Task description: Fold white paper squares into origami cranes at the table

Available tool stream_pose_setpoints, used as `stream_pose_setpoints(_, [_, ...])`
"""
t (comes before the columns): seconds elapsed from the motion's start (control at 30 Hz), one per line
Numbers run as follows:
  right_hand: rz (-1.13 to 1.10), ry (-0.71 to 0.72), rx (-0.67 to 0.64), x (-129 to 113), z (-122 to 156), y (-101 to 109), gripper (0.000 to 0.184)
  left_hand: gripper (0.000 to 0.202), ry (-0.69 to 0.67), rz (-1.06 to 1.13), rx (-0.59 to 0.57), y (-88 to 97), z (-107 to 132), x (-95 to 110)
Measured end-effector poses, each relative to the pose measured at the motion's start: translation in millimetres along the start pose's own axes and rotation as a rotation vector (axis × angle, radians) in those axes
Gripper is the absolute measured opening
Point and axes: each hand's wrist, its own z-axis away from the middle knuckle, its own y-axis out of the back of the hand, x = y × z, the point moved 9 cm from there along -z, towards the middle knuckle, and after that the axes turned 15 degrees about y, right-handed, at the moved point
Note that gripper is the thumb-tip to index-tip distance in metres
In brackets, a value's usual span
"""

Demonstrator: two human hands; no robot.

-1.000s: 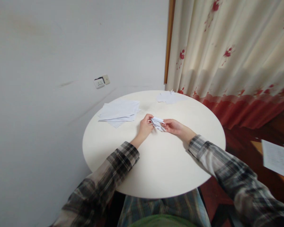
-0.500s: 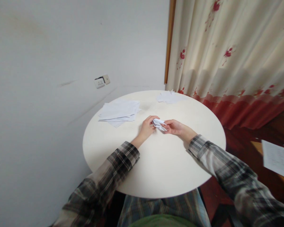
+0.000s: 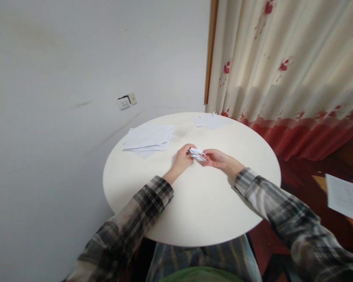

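Observation:
A small piece of folded white paper (image 3: 197, 153), with several layers showing, is held between my two hands over the middle of the round white table (image 3: 194, 211). My left hand (image 3: 182, 157) is closed on its left end, the fingers curled round the far side. My right hand (image 3: 217, 158) pinches its right end between thumb and fingers. Parts of the folded paper are hidden by the fingers, and its exact shape is too small to make out.
A loose stack of white paper sheets (image 3: 148, 138) lies at the table's back left. More paper pieces (image 3: 211, 120) lie at the far edge. A wall with a socket (image 3: 124, 103) borders the left, a curtain (image 3: 282, 78) the back right. Written sheets (image 3: 345, 196) rest lower at right.
The folded paper looks slightly flatter and more closed between my hands. My right fingers have shifted a little to the left; both arms are otherwise still.

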Motion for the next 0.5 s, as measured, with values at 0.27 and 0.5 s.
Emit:
stream_pose_setpoints(0.27, [-0.024, 0.014, 0.015, -3.1, 0.6, -0.2, 0.018, 0.032, 0.003, 0.016, 0.007, 1.6, -0.9, 0.7])
stream_pose_setpoints(0.5, [-0.032, 0.015, 0.008, -4.9, 1.1, -2.3, 0.016, 0.032, 0.021, 0.017, 0.016, 4.0, -1.2, -0.5])
